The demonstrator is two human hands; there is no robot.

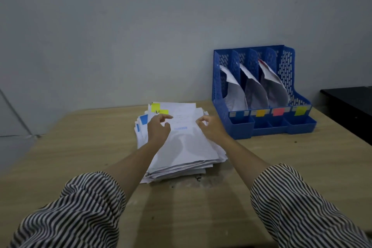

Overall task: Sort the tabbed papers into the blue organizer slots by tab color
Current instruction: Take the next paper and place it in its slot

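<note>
A loose pile of white tabbed papers lies mid-table, with yellow-green tabs and blue tabs showing at its far left corner. My left hand rests on the top sheet near those tabs, index finger stretched out. My right hand pinches the top sheet's right edge with curled fingers. The blue organizer stands at the back right against the wall. Its front carries blue, orange, red and yellow-green labels. Curled sheets stand in its three left slots; I see no paper in the rightmost slot.
The wooden table runs up to a grey wall. A black surface adjoins the table on the right, just past the organizer. My striped sleeves fill the lower part of the view.
</note>
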